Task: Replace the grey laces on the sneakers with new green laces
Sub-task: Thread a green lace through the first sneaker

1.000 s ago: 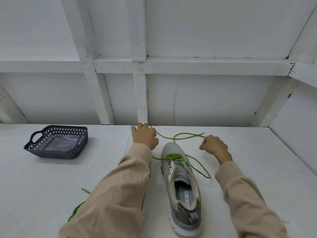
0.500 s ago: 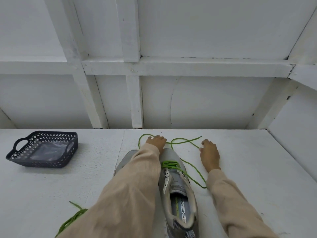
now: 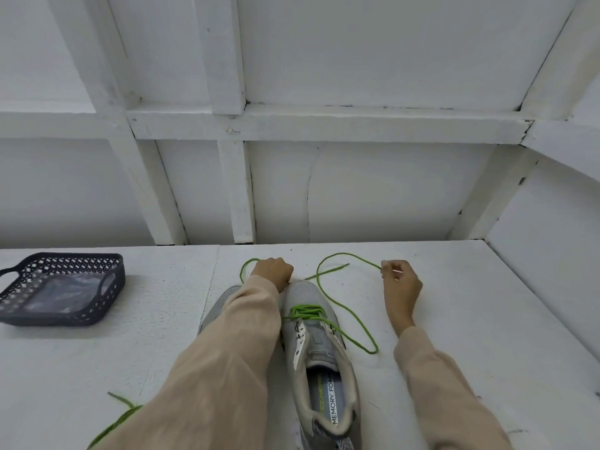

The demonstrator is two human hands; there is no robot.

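In the head view, the white desk [image 3: 487,319] lies open to the right of our right hand [image 3: 402,285] as far as a white side wall. It ends a little beyond both hands at the white panelled back wall [image 3: 357,196]. Well apart to the left of our left hand [image 3: 273,273] sits a dark grey perforated plastic basket [image 3: 112,287]. A loose green cord [image 3: 113,423] lies nearer us, left of the beige left sleeve [image 3: 227,368].

The grey mesh sneaker [image 3: 319,349] lies between our forearms, its toe just beside the left hand. Another grey sneaker [image 3: 220,303] is mostly hidden under that sleeve.

The thin round green lace [image 3: 305,310] crosses the eyelets nearest the toe. Our left fingers are curled into a fist with one lace end running into it. Our right fingers [image 3: 389,270] pinch the other end, which loops on the desk between our hands.
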